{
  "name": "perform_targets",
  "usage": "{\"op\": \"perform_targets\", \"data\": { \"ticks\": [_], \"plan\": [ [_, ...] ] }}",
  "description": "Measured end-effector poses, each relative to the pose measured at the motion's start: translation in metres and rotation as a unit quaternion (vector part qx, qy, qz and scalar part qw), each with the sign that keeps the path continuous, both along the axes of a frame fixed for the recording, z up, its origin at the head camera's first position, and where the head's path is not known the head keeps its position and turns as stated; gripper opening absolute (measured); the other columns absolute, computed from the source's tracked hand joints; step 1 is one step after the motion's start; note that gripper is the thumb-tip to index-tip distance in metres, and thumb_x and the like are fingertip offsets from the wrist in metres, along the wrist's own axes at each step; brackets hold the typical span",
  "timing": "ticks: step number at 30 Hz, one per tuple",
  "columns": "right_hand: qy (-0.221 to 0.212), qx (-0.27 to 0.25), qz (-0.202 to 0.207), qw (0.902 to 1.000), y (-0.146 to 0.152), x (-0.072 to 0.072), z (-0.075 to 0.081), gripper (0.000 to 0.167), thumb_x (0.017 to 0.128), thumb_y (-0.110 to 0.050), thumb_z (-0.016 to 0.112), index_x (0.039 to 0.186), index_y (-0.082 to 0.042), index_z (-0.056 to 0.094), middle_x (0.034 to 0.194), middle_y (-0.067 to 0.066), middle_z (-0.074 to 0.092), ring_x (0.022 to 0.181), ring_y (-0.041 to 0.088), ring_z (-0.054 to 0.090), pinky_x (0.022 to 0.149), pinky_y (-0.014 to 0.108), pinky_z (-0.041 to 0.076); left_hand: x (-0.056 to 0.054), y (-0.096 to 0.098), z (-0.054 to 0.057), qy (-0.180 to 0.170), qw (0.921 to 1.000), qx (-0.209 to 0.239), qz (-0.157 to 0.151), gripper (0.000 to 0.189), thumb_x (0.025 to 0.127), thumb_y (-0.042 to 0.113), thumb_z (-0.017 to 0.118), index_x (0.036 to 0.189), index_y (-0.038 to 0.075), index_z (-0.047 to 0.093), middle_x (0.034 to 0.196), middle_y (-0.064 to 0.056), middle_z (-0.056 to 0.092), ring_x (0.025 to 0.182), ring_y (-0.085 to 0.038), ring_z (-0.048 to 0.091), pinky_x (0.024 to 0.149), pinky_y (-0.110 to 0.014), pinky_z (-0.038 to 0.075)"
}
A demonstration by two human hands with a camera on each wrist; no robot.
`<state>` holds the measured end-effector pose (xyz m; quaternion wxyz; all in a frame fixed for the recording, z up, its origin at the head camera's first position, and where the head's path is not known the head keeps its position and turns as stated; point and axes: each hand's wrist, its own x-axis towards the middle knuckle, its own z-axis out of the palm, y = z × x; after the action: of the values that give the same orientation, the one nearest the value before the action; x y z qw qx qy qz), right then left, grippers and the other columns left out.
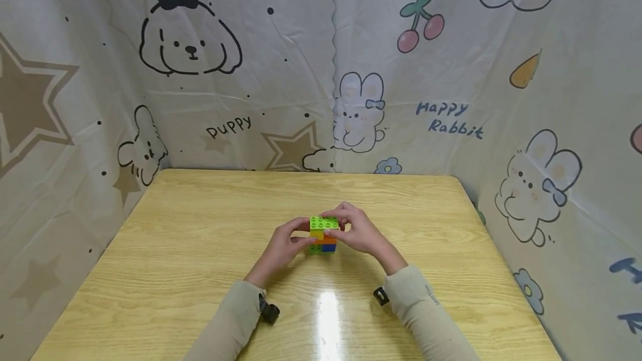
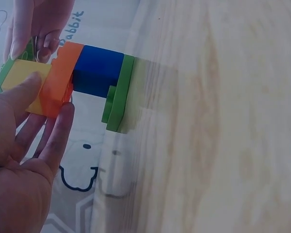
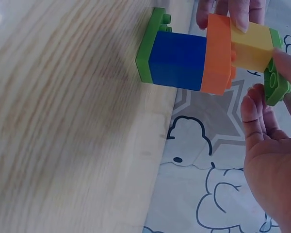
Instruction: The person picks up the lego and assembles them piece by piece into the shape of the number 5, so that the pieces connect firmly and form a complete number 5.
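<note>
A stack of toy building bricks stands upright on the wooden table. At its bottom is a green plate, and a blue brick covers part of its studs. Above come an orange brick and a yellow brick, with a green studded brick on top, overhanging to the right. My left hand grips the yellow and orange bricks from the left, thumb on the yellow face. From the right, my right hand pinches the top green brick; some of its fingers are hidden behind.
A patterned cloth hangs behind the table and along both sides. Dark wrist devices sit at both cuffs. Bare wood surrounds the stack, with a bright reflection toward the front.
</note>
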<state>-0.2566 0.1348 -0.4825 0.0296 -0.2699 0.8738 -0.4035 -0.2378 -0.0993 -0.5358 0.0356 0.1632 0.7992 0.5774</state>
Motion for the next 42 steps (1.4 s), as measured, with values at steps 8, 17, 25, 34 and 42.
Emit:
{"op": "perform_targets", "data": {
  "ticks": [8,17,25,34,42],
  "plan": [
    [0.003,-0.028,0.0,0.9996,-0.001,0.0,-0.007,0.035,0.093,-0.02,0.08,0.127,-0.017,0.074,0.103,0.002,0.06,0.083,0.023,0.055,0.075,0.039,0.053,0.001,0.0,-0.002,0.008,0.9999,-0.012,0.003,0.041,0.096,0.016,0.074,0.136,0.02,0.065,0.128,-0.005,0.068,0.122,-0.025,0.065,0.095,-0.033,0.06],
    [0.008,-0.034,-0.004,0.9994,-0.002,0.0,-0.006,0.034,0.093,-0.019,0.079,0.127,-0.017,0.074,0.101,0.001,0.059,0.082,0.02,0.052,0.075,0.04,0.052,0.0,-0.002,-0.002,0.012,0.9999,-0.01,0.001,0.041,0.097,0.017,0.073,0.136,0.022,0.065,0.129,-0.004,0.068,0.122,-0.024,0.065,0.095,-0.032,0.06],
    [0.013,-0.036,-0.003,0.9993,-0.001,0.0,-0.009,0.035,0.093,-0.02,0.08,0.127,-0.018,0.074,0.102,0.001,0.06,0.083,0.02,0.053,0.076,0.042,0.054,-0.001,-0.001,-0.005,0.01,0.9999,0.002,-0.006,0.041,0.096,0.017,0.073,0.136,0.023,0.065,0.129,-0.004,0.068,0.123,-0.027,0.065,0.096,-0.034,0.06],
    [0.016,-0.04,-0.002,0.9991,-0.001,0.0,-0.01,0.035,0.093,-0.02,0.08,0.127,-0.018,0.074,0.102,0.001,0.061,0.084,0.022,0.053,0.077,0.048,0.055,-0.001,0.0,-0.003,0.016,0.9998,0.01,-0.005,0.039,0.096,0.014,0.073,0.134,0.021,0.066,0.129,-0.003,0.068,0.122,-0.023,0.065,0.096,-0.036,0.06],
    [0.016,-0.047,0.004,0.9988,0.001,-0.001,-0.012,0.043,0.093,-0.024,0.079,0.134,-0.017,0.07,0.108,0.002,0.062,0.094,0.021,0.056,0.085,0.054,0.055,-0.001,0.0,-0.003,0.024,0.9997,0.003,-0.005,0.039,0.096,0.015,0.074,0.134,0.021,0.066,0.129,-0.001,0.068,0.122,-0.022,0.065,0.099,-0.038,0.059]
  ]
}}
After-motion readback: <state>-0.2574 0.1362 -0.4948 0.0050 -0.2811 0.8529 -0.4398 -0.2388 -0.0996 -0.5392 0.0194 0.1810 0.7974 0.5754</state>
